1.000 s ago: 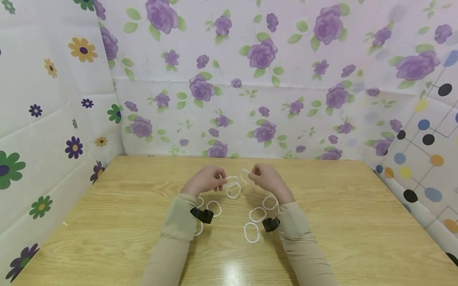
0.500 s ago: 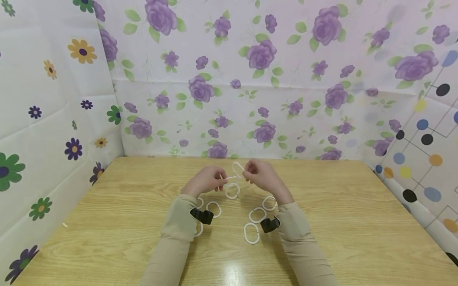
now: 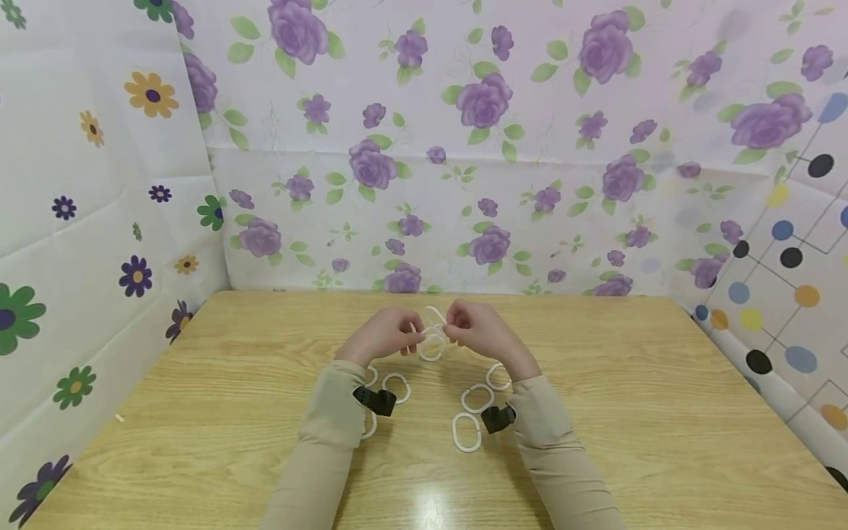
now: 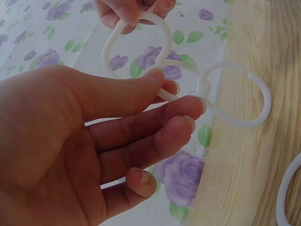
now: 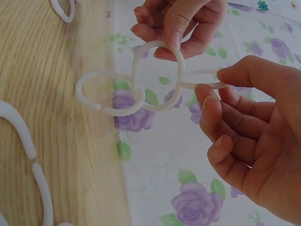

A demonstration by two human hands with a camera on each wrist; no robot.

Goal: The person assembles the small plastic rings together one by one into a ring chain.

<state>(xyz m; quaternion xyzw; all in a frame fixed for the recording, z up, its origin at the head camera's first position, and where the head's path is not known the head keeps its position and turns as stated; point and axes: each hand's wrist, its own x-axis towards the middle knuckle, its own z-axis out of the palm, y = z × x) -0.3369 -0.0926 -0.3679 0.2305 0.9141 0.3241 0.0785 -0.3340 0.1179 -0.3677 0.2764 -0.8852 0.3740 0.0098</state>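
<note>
Over the middle of the wooden table point(image 3: 629, 383) my two hands meet around a small chain of white plastic rings point(image 3: 433, 331). My left hand point(image 3: 416, 336) pinches one ring between thumb and fingers point(image 4: 176, 89). My right hand point(image 3: 454, 331) pinches the neighbouring ring point(image 5: 157, 75), holding its end at my thumb and forefinger point(image 5: 211, 84). These two rings overlap and look threaded together. A third ring with a gap in it point(image 4: 235, 94) hangs from them just above the wood, and it also shows in the right wrist view point(image 5: 106, 94).
Several loose white rings lie on the table by my wrists, such as one on the left point(image 3: 395, 386) and two on the right point(image 3: 477, 397) point(image 3: 466, 432). Flower-printed sheets point(image 3: 424, 147) wall in the table at the back and both sides.
My right hand has moved left with its ring and brought it onto the ring in my left hand. The hanging ring rose slightly. The loose rings have not moved.
</note>
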